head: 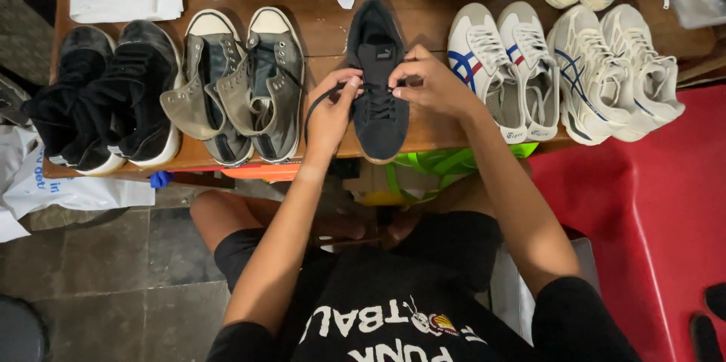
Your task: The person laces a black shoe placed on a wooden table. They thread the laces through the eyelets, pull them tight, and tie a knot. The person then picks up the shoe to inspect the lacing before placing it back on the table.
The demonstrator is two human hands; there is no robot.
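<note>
A dark navy suede low-top sneaker [378, 90] is set at the front edge of a brown wooden table [325, 33], between grey high-top canvas shoes [238, 86] and white trainers with blue stripes [505, 67]. Its black lace [321, 99] is pinched by the left hand [330, 114]; another lace end is pinched by the right hand [432, 88].
</note>
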